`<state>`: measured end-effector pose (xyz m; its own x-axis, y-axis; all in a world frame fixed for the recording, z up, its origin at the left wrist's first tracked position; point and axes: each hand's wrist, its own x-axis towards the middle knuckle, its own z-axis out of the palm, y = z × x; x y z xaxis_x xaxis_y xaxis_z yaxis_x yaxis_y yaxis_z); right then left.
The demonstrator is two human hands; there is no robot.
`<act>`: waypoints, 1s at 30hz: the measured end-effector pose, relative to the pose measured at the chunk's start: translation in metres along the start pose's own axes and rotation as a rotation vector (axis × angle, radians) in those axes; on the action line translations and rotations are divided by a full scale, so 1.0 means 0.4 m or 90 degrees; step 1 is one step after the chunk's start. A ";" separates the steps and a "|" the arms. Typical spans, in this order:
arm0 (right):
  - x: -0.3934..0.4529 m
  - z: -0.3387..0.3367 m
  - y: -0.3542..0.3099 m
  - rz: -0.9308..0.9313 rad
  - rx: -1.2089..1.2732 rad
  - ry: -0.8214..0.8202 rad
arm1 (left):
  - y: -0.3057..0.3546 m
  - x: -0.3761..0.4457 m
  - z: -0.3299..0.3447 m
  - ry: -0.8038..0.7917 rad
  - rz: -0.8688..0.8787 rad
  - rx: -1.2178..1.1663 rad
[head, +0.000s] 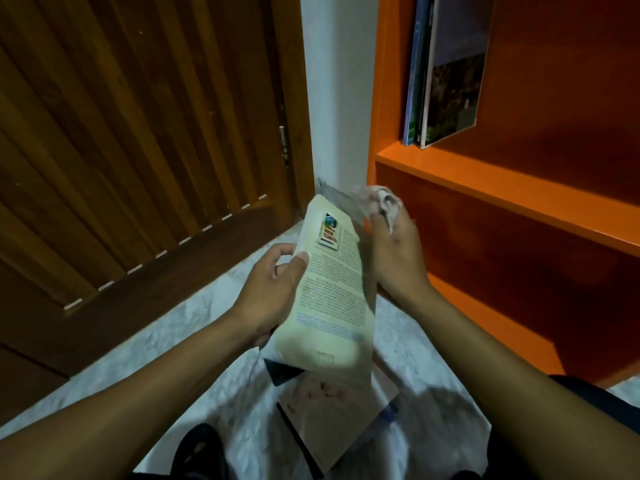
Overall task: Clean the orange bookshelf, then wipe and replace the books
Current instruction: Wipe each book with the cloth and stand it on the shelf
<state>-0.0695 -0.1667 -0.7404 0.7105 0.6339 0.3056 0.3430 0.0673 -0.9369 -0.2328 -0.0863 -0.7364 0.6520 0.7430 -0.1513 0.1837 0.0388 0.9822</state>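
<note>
My left hand point(273, 289) grips the left edge of a pale yellow book point(332, 289), thumb on its printed back cover. The book is held tilted above the floor. My right hand point(394, 251) holds a crumpled light cloth point(381, 202) against the book's upper right edge; it looks blurred. The orange bookshelf point(485, 181) stands to the right, with three thin books point(446, 74) upright at the left end of its upper shelf.
More books point(336, 410) lie stacked on the pale marbled floor point(194, 327) below my hands. A dark wooden door point(138, 133) fills the left side. A white wall strip point(336, 81) separates door and shelf. The lower shelf compartments look bare.
</note>
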 end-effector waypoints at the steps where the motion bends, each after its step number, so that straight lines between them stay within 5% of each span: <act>1: -0.007 0.017 0.008 -0.016 -0.055 -0.040 | -0.004 -0.001 0.011 -0.012 0.001 0.006; 7: -0.107 0.075 0.053 -0.015 -0.166 -0.243 | -0.032 0.044 0.029 0.087 -0.079 -0.080; 14: -0.199 0.058 0.053 -0.188 -0.145 -0.434 | 0.007 0.084 -0.055 0.209 -0.080 -0.202; 20: -0.191 0.038 0.045 -0.197 -0.072 -0.413 | 0.038 0.099 -0.110 0.272 -0.020 -0.180; 26: -0.139 0.006 0.098 0.091 -0.029 -0.232 | 0.066 0.099 -0.176 0.300 0.017 -0.198; 30: -0.117 0.011 0.125 0.425 0.230 -0.109 | 0.073 0.078 -0.180 0.252 0.011 -0.233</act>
<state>-0.0882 -0.1896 -0.8022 0.5816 0.7366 -0.3453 -0.3660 -0.1422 -0.9197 -0.2601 -0.0138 -0.7043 0.3123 0.9379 -0.1510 -0.1389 0.2023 0.9694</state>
